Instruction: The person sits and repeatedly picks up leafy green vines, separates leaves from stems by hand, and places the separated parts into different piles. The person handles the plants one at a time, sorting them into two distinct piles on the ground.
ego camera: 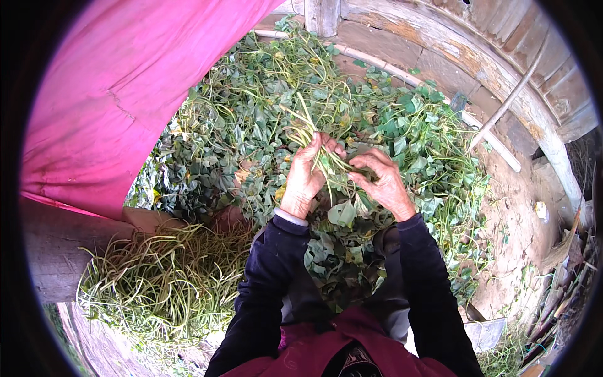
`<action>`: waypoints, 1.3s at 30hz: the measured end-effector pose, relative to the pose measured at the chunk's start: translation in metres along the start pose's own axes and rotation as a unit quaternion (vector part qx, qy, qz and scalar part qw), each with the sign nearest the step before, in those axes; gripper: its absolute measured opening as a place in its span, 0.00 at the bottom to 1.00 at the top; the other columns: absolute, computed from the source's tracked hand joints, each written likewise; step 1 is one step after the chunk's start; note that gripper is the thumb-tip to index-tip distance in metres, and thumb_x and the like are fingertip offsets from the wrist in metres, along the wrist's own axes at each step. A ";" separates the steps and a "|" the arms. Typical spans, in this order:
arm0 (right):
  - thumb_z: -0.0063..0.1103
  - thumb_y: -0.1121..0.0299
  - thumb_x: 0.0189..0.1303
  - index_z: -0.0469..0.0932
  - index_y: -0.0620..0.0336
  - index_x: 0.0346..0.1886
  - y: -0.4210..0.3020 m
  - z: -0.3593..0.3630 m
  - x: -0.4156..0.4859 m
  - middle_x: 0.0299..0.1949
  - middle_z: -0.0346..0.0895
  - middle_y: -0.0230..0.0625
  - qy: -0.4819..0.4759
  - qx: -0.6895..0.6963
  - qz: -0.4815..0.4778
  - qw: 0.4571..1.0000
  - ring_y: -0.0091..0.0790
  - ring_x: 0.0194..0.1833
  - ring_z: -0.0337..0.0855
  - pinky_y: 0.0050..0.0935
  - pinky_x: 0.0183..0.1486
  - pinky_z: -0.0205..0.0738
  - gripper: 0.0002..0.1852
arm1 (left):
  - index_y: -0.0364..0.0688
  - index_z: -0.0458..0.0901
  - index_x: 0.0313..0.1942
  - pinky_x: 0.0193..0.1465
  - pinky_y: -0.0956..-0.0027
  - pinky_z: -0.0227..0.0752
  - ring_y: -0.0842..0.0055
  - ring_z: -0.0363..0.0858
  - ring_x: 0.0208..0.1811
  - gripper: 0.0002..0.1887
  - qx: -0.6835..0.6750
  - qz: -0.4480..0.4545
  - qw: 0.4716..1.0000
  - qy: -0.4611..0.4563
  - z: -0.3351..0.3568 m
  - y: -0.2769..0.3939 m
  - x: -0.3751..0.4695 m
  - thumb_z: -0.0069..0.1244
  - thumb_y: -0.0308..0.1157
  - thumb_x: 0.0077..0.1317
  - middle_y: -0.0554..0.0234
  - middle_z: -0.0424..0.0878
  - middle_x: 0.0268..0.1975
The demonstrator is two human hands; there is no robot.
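My left hand [308, 172] grips a small bunch of pale green leaf stems [301, 129], its thumb pressed across them and their ends sticking up past the fingers. Close on its right, my right hand [379, 179] has thumb and forefinger pinched together at the lower ends of the stems. A few green leaves [342, 213] hang below, between the two hands. Under and beyond both hands spreads a thick heap of leafy vines [278, 108], some leaves yellowed. To the left lies a pile of stripped stems [174, 282].
A pink cloth [108, 94] hangs at upper left, above a wooden beam [70, 249]. Bamboo poles [377, 61] edge the heap at the back, before a plank wall [513, 28]. A stick [511, 96] leans at right; dry brush [565, 282] lies at the far right.
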State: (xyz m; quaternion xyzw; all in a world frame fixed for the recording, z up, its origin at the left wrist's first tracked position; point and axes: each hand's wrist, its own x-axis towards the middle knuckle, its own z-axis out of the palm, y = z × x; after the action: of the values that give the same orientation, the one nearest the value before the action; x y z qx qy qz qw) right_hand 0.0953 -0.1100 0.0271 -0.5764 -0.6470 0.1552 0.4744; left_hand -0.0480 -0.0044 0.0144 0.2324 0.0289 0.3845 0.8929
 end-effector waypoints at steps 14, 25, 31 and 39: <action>0.60 0.74 0.52 0.77 0.60 0.35 -0.001 -0.011 0.000 0.30 0.76 0.36 -0.025 -0.068 -0.029 0.997 0.41 0.35 0.76 0.34 0.42 0.68 0.06 | 0.45 0.68 0.29 0.41 0.70 0.63 0.77 0.64 0.31 0.13 0.009 0.024 1.000 0.016 -0.002 0.009 0.001 0.46 0.42 0.67 0.72 0.63 0.25; 0.64 0.68 0.51 0.79 0.61 0.40 0.009 -0.031 -0.008 0.36 0.80 0.40 -0.049 -0.098 0.043 0.993 0.44 0.41 0.78 0.39 0.47 0.70 0.12 | 0.47 0.66 0.28 0.40 0.70 0.59 0.79 0.61 0.28 0.14 0.084 0.096 0.990 0.052 -0.008 0.024 0.001 0.50 0.43 0.64 0.74 0.61 0.23; 0.61 0.73 0.55 0.79 0.67 0.37 0.009 -0.033 -0.009 0.31 0.78 0.36 -0.051 0.032 0.048 0.997 0.28 0.31 0.77 0.25 0.37 0.70 0.08 | 0.44 0.68 0.29 0.39 0.72 0.59 0.79 0.61 0.28 0.13 0.107 0.158 0.978 0.086 -0.011 0.025 0.004 0.49 0.42 0.64 0.73 0.61 0.23; 0.52 0.49 0.62 0.81 0.64 0.38 0.006 -0.030 -0.009 0.26 0.77 0.30 -0.123 0.087 0.245 0.958 0.22 0.31 0.72 0.23 0.39 0.66 0.24 | 0.44 0.67 0.28 0.42 0.71 0.60 0.78 0.61 0.28 0.15 0.148 0.214 0.963 0.069 -0.012 0.029 0.005 0.49 0.44 0.64 0.72 0.61 0.23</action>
State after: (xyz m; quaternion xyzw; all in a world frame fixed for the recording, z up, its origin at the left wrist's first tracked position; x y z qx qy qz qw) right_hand 0.1211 -0.1268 0.0334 -0.6505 -0.5230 0.3918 0.3871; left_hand -0.0668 0.0207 0.0174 0.3354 0.0967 0.5735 0.7411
